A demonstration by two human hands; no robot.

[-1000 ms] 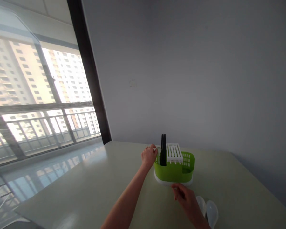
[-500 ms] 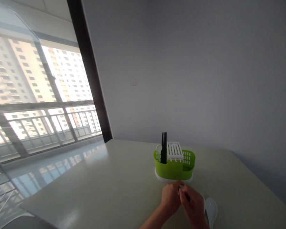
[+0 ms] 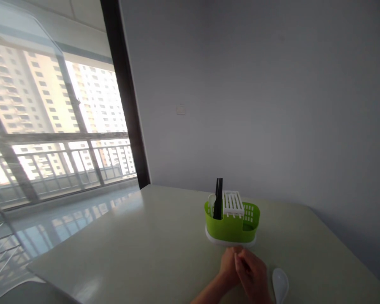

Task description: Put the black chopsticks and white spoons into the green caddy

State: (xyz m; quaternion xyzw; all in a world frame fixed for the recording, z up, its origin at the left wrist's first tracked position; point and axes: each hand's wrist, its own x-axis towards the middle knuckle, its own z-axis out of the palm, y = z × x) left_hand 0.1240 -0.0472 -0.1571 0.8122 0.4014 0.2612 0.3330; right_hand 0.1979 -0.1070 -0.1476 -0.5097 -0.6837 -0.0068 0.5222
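On the table, just in front of a green basket (image 3: 228,230) with a white base, my two hands are close together and touching. My left hand (image 3: 229,266) is closed, its fingers largely hidden behind the other hand. With fingers curled in, my right hand (image 3: 252,270) is closed too; whatever either holds is hidden. To the right of it lies a white spoon (image 3: 280,283). The basket carries a white slatted rack (image 3: 233,203) in its middle, and black chopsticks (image 3: 219,198) and a pale spoon (image 3: 211,200) stand upright at its left end.
The pale tabletop (image 3: 139,236) reaches back to a grey wall (image 3: 240,93) with a switch plate (image 3: 180,109). A grey chair back (image 3: 34,293) is at the lower left, and a window with railings is beyond.
My hands have drawn slightly down and closer together, with the right hand's fingers more folded. A white edge beside the right hand no longer shows. The view has shifted slightly.
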